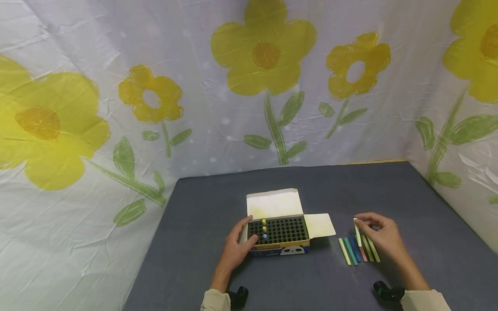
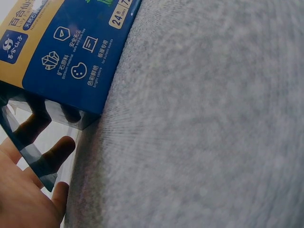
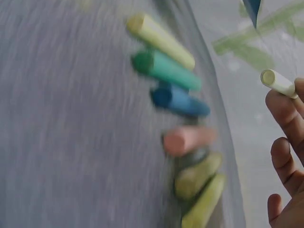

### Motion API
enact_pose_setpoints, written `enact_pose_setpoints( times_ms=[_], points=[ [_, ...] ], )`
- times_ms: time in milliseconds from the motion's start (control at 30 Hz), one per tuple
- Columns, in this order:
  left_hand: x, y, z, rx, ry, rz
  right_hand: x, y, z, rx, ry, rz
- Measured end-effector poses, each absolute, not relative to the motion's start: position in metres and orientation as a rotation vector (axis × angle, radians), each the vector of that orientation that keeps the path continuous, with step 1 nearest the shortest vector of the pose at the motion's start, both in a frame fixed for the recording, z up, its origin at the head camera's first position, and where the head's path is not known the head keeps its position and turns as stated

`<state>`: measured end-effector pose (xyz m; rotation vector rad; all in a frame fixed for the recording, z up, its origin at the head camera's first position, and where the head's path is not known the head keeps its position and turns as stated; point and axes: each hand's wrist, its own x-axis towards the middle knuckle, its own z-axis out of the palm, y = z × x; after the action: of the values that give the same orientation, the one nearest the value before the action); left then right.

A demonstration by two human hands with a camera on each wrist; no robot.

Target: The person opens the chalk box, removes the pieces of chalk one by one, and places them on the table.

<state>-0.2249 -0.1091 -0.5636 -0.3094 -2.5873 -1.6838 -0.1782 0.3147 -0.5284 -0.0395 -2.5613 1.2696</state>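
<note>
Box, head view: a blue-and-yellow cardboard chalk box (image 1: pixel 268 251) sits on the dark grey tabletop (image 1: pixel 210 211), its white lid (image 1: pixel 274 204) folded back and white side flap (image 1: pixel 320 225) out to the right, leaving the black perforated insert (image 1: pixel 292 229) exposed from above.
Left hand: the left hand (image 1: pixel 235 250) grips the box's left end, thumb at the near edge and a finger at the far corner, probably to steady it.
Seated chalk: two yellow chalk ends (image 1: pixel 264 229) and one blue chalk end (image 1: pixel 265 236) line up across the insert's left part.
Right hand: the right hand (image 1: pixel 383 235) pinches a whitish round chalk stick (image 1: pixel 358 238) near one end, fingers nearly together, likely so most of its length stays free.
Loose chalk: a row of coloured chalk sticks (image 1: pixel 355 249) lies right of the box, presumably spread for easy picking.
Printed side, left wrist view: only here do "24 colors" and white icons read clearly, with partly bent fingers by the box's end.
Stick ends, right wrist view: the held stick's round end face shows, beside six loose sticks; the insert does not.
</note>
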Motion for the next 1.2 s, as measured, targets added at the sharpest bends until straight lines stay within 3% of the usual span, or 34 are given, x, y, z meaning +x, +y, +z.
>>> enact_pose_setpoints(
  times_ms=[433, 1200],
  points=[
    [-0.226, -0.109, -0.563, -0.314, -2.587, -1.658, -0.169, 0.352, -0.541, -0.076, -2.649, 1.134],
    [-0.226, -0.109, -0.565, -0.290, -2.604, -1.659, -0.167, 0.354, -0.541, -0.100, -2.915, 0.665]
  ],
)
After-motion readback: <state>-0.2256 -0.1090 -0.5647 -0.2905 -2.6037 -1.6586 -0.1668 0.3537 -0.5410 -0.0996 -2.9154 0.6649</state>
